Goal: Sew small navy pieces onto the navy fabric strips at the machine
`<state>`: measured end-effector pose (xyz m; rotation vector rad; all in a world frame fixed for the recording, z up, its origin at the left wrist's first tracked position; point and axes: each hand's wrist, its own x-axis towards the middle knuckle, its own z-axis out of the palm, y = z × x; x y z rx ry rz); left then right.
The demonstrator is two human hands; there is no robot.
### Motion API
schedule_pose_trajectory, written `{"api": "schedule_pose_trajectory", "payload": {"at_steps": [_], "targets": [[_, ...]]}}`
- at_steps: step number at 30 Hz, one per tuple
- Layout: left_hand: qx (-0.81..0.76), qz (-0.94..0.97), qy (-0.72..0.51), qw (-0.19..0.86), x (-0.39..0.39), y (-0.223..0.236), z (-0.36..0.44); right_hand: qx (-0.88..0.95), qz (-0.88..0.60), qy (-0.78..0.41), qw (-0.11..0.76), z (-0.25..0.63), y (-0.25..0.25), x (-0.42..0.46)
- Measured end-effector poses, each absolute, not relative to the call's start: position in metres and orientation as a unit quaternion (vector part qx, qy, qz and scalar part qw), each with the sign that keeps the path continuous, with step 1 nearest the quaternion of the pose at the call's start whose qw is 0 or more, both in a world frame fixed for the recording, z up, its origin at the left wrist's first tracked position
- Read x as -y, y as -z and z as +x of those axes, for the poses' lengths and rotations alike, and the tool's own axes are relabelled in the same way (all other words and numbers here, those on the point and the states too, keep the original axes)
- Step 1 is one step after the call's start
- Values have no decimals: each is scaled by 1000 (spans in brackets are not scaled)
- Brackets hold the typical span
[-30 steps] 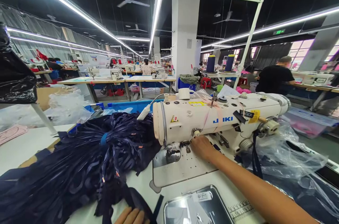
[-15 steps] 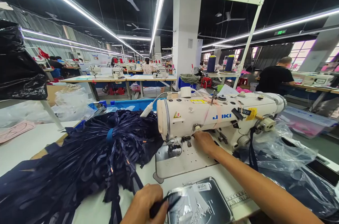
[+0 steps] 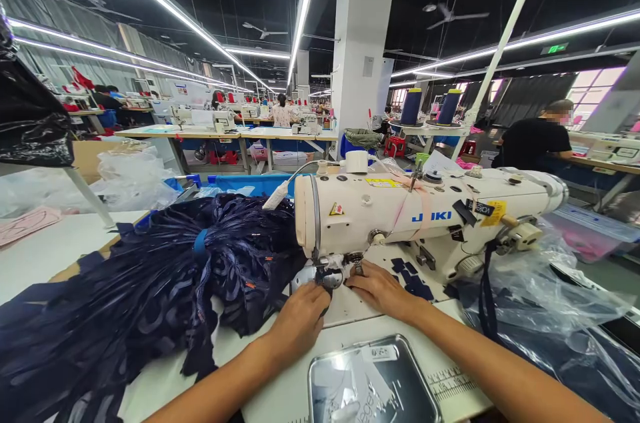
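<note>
A white sewing machine [image 3: 380, 209] stands in front of me. My left hand [image 3: 303, 316] is at the left of its needle area, fingers closed on a dark navy strap [image 3: 327, 301], of which only a bit shows. From the right, my right hand [image 3: 381, 288] reaches in beside the presser foot, its fingers bent together; their tips and whatever they pinch are hidden. Several small navy fabric pieces [image 3: 413, 279] lie on the machine bed behind that hand. To the left spreads a big bundle of navy straps [image 3: 145, 283], tied with a blue band [image 3: 201, 241].
A metal tin lid [image 3: 373, 379] lies on the table near me. Clear plastic bags [image 3: 555, 289] cover dark fabric at right. A thread stand [image 3: 500, 43] rises behind the machine. A person in black [image 3: 533, 143] sits at another machine, far right.
My left hand has moved up from the tin lid to the needle area. My right hand has shifted left and down towards the presser foot, uncovering small navy pieces on the bed.
</note>
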<state>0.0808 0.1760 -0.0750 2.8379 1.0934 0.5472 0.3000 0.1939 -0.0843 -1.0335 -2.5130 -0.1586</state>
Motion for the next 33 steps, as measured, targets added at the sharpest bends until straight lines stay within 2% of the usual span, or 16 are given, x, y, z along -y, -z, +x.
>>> {"api": "schedule_pose_trajectory", "payload": {"at_steps": [4, 8, 16, 28, 33], "targets": [[-321, 925, -202, 27, -165, 75, 73, 914, -355, 37, 195, 310, 82, -197], [-304, 935, -182, -1, -159, 74, 71, 918, -352, 77, 164, 311, 75, -193], [-309, 943, -121, -31, -157, 77, 72, 902, -338, 112, 245, 277, 89, -186], [-288, 948, -117, -67, -156, 88, 70, 869, -419, 60, 254, 253, 103, -199], [-291, 948, -104, -79, -156, 88, 71, 893, -397, 103, 182, 254, 96, -196]]}}
